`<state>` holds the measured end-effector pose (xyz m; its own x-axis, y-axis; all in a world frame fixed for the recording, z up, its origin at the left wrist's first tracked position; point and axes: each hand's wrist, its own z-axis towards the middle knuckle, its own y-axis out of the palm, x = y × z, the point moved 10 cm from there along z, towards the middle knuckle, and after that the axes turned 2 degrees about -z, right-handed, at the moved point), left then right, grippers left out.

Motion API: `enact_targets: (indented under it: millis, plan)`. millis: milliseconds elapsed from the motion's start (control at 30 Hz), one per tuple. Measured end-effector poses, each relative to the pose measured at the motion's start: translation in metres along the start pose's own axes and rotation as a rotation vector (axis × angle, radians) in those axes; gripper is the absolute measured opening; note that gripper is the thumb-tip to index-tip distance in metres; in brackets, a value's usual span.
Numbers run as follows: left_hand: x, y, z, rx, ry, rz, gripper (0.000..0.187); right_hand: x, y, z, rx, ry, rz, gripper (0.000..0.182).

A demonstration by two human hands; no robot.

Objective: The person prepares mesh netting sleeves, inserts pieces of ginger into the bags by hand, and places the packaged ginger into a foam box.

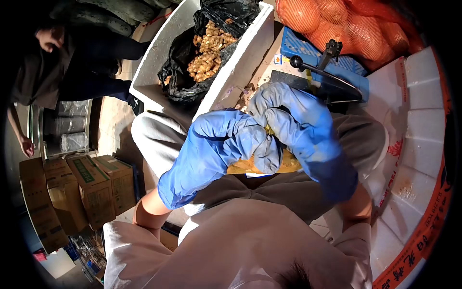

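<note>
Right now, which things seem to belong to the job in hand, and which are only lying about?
Probably job: left hand, right hand, amber item beneath them, perhaps blue device, perhaps ginger.
Probably lying about: cardboard boxes, orange netted produce.

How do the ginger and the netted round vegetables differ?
The ginger is knobbly; the round vegetables are smooth in outline. The ginger lies in an open black bag; the round vegetables sit in orange-red mesh. The ginger's lobes look smaller than the round vegetables. Both are produce.
</note>
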<state>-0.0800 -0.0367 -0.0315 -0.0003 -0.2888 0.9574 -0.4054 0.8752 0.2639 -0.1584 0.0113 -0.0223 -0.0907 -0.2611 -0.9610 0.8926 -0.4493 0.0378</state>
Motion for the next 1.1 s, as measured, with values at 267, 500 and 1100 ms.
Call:
enact_targets:
  millis: [267, 500, 1100]
  plan:
    - [-0.002, -0.002, -0.003, 0.007, 0.003, -0.09, 0.013, -0.008, -0.007, 0.012, -0.068, -0.022, 0.113, 0.013]
    - [0.017, 0.001, -0.004, 0.039, 0.146, 0.03, 0.015, -0.057, -0.021, -0.018, 0.132, -0.272, -0.369, 0.023]
    - [0.034, 0.023, -0.016, -0.038, 0.308, 0.189, 0.01, -0.041, -0.023, -0.026, 0.005, -0.13, -0.125, 0.019]
